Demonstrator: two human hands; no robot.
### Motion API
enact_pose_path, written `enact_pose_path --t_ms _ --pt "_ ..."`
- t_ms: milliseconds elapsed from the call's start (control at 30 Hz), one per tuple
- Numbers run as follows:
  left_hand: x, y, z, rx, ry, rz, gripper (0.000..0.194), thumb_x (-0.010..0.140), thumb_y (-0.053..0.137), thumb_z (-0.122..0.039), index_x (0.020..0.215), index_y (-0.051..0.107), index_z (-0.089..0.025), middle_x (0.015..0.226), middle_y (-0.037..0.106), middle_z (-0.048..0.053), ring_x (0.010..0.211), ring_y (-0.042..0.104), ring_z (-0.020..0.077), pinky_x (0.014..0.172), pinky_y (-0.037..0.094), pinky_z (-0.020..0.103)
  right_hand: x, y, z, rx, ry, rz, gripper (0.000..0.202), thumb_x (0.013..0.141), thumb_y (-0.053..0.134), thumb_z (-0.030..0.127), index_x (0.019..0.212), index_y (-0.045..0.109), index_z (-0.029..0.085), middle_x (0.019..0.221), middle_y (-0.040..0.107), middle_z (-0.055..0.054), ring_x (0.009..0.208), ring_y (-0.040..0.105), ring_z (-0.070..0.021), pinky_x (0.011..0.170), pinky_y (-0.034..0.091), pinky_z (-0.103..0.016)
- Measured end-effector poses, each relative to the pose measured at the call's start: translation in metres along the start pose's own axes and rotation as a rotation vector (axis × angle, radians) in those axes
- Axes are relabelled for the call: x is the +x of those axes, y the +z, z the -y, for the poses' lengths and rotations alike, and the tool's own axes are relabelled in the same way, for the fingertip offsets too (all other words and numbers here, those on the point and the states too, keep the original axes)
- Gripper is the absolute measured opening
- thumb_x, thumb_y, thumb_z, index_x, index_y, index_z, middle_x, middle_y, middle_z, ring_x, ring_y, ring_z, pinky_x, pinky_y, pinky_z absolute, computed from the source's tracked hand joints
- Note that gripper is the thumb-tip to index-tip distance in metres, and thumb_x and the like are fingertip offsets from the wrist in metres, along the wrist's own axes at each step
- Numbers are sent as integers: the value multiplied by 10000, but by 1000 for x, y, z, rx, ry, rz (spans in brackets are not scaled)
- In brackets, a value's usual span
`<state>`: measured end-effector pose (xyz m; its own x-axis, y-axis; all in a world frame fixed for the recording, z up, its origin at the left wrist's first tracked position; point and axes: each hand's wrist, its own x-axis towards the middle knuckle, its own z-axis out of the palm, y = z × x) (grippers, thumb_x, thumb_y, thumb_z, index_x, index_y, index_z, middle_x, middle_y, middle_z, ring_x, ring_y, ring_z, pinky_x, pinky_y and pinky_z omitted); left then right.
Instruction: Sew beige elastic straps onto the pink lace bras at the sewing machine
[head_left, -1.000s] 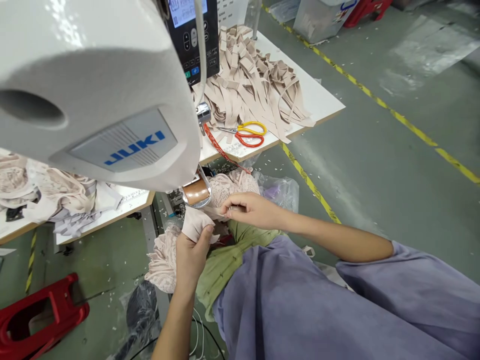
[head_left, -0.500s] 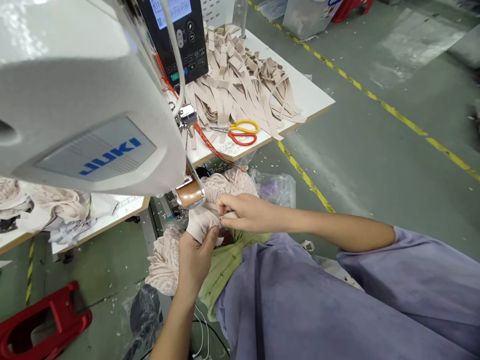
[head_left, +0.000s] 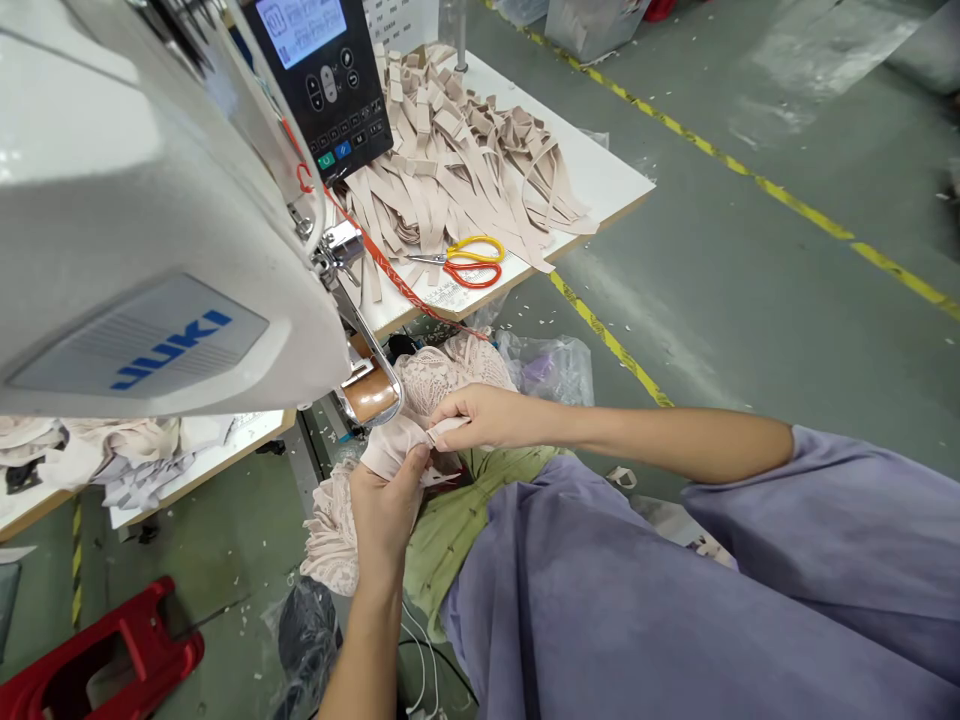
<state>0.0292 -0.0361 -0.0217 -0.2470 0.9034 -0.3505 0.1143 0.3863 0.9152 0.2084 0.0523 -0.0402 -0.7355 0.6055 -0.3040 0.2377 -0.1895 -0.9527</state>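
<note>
Just left of and below the frame's centre, I see the left hand [head_left: 384, 505] with its grip closed on beige fabric [head_left: 390, 447]; beside it, the right hand [head_left: 491, 415] pinches a pale strip [head_left: 448, 428].

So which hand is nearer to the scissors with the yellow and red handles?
The right hand: it is below the scissors in the picture, pinching a pale strip. The left hand is lower and further left, holding pale cloth. Neither touches the scissors.
</note>
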Motion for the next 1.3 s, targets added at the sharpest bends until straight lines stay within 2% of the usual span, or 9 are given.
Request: enact_pose_path --t_ms 367,567,700,767,833,933,1067,1200,1300 --pt "-8 17 -17 -151 33 -117 203 791 744 -342 760 710 -145 706 690 21 666 618 141 653 498 236 -6 9 19 -451 -296 -241 135 844 587 229 817 706 172 761 674 -7 698 558 -128 646 362 -238" --pt "-21 1 24 -625 107 -94 702 631 721 -748 1144 664 -272 1062 744 88 1010 685 286 855 550 388 -2 -10 50 0 -96 17 170 788 648 301 873 719 172 700 644 16 593 535 -105 554 386 -218" --pt "-34 1 28 -790 163 50 968 688 346 -946 1507 279 -434 1269 678 100 1136 662 342 924 528 499 10 -17 79 77 -52 277 197 801 654 335 926 714 196 744 676 11 605 569 -111 577 430 -229" --pt "-34 -3 15 -692 320 25 907 735 344 -911 1523 232 -477 1353 636 83 1223 616 354 970 513 510 21 -19 93 -100 -112 344 164 796 650 309 898 722 202 712 651 27 573 523 -93 547 388 -221" --pt "-26 -14 2 -485 534 -65 783 781 451 -831 1473 380 -471 1425 588 64 1332 524 367 1049 465 529 33 -22 103 -392 -219 262 90 774 626 235 755 703 191 626 584 41 534 441 -78 516 316 -228" --pt "-1 -41 -5 135 820 -76 704 771 707 -613 1398 554 -332 1503 507 94 1420 403 396 1159 342 547 49 -27 110 -713 -320 83 131 734 583 171 605 606 176 550 498 41 526 363 -79 517 254 -251" --pt "41 -71 7 904 1168 -20 852 752 813 -368 1503 422 -279 1360 638 117 1298 567 328 1121 425 431 57 -29 115 -810 -272 94 146 737 569 209 600 529 177 540 445 43 541 319 -88 538 241 -263" --pt "64 -79 12 1114 1293 -34 867 820 758 -364 1555 303 -294 1141 750 82 1060 713 269 931 560 351 58 -29 119 -872 -250 115 256 743 557 221 530 421 179 488 369 45 520 255 -92 532 199 -287" --pt "64 -75 7 1119 1294 -22 870 823 756 -330 1558 293 -282 1049 770 72 994 731 269 893 572 366 58 -32 111 -871 -276 98 209 779 565 222 578 536 177 522 468 28 509 326 -99 531 225 -282"
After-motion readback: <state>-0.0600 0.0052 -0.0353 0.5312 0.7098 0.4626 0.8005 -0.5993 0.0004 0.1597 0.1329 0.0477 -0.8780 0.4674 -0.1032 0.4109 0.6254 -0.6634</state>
